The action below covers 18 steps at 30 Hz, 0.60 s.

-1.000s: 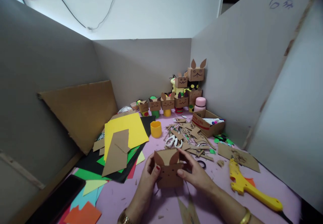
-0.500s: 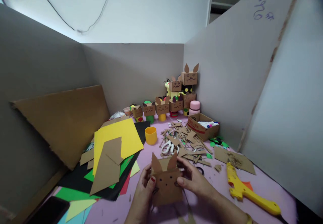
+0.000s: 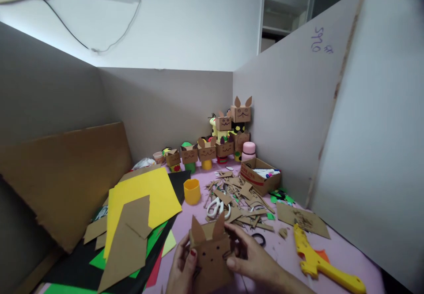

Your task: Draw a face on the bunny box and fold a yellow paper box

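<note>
Between my two hands is a small cardboard box animal head (image 3: pixel 212 261) with two pointed ears, drawn eyes, a nose dot and whiskers. My left hand (image 3: pixel 181 263) grips its left side, thumb on the front face. On the other side my right hand (image 3: pixel 247 256) holds it, thumb near the whiskers and fingers behind. The head's lower edge runs close to the bottom of the view. White-handled scissors (image 3: pixel 217 208) lie just beyond it among cardboard scraps (image 3: pixel 245 192). A yellow paper cup shape (image 3: pixel 192 192) stands further back.
Several finished cardboard animals (image 3: pixel 207 151) stand at the back by a pink bottle (image 3: pixel 248 150). A cardboard box (image 3: pixel 260 179) holds markers. At right lies a yellow glue gun (image 3: pixel 318 261). Yellow sheets (image 3: pixel 139 199) and cardboard pieces cover the left. Grey panels (image 3: pixel 165 108) surround the table.
The camera view has tilted up and shifted slightly right, so the scene sits lower and further left. Both hands still hold the cardboard animal head, in much the same grip.
</note>
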### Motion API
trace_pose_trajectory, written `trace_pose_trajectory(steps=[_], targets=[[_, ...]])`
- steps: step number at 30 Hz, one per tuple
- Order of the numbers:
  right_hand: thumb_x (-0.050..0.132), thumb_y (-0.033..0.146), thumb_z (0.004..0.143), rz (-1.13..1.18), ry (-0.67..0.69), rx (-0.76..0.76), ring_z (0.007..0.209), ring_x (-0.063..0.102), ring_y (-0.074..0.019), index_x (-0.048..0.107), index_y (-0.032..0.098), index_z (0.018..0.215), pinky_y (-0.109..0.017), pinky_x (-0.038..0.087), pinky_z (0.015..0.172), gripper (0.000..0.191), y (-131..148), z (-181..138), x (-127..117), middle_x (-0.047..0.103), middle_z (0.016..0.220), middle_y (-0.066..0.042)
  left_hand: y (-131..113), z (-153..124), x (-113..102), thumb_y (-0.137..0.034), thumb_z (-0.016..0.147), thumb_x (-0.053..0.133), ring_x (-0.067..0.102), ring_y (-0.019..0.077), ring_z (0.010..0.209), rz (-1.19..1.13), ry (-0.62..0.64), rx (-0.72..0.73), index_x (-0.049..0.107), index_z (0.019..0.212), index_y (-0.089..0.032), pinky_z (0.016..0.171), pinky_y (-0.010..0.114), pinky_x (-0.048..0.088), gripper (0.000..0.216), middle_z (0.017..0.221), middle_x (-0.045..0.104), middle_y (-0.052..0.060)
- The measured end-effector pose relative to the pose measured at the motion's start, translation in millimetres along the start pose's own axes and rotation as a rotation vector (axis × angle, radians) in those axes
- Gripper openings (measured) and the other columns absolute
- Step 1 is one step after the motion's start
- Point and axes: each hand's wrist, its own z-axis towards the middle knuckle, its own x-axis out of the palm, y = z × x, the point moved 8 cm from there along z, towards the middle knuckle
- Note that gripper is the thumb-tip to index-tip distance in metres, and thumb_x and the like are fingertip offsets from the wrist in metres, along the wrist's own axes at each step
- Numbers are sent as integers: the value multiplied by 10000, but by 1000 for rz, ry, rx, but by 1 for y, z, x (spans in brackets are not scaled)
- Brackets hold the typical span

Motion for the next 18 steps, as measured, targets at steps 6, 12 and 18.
trace_pose_trajectory(steps=[6, 12, 18], targets=[[648, 497, 727, -34, -164, -19, 834, 510, -190, 498, 236, 1186, -300, 433, 661, 549, 14, 1, -10, 528, 1108, -85, 7, -6, 3, -562, 584, 700, 664, 304, 870, -83, 25, -159, 441, 1262, -276, 707, 401, 526, 779, 1010, 710, 95], [545, 468, 817, -202, -174, 5, 867, 532, -203, 564, 230, 1122, -336, 432, 742, 387, 42, 8, -11, 582, 1061, -71, 7, -23, 7, -527, 684, 640, 687, 241, 649, -154, -18, -261, 521, 1188, -200, 597, 342, 538, 613, 747, 732, 72], [592, 430, 787, -306, -67, -14, 738, 535, -167, 616, 226, 1072, -291, 435, 634, 350, 57, 24, 2, 619, 1000, -56, -3, -14, 8, -525, 664, 659, 673, 276, 822, -90, 19, -127, 491, 1215, -187, 687, 383, 531, 668, 935, 710, 112]])
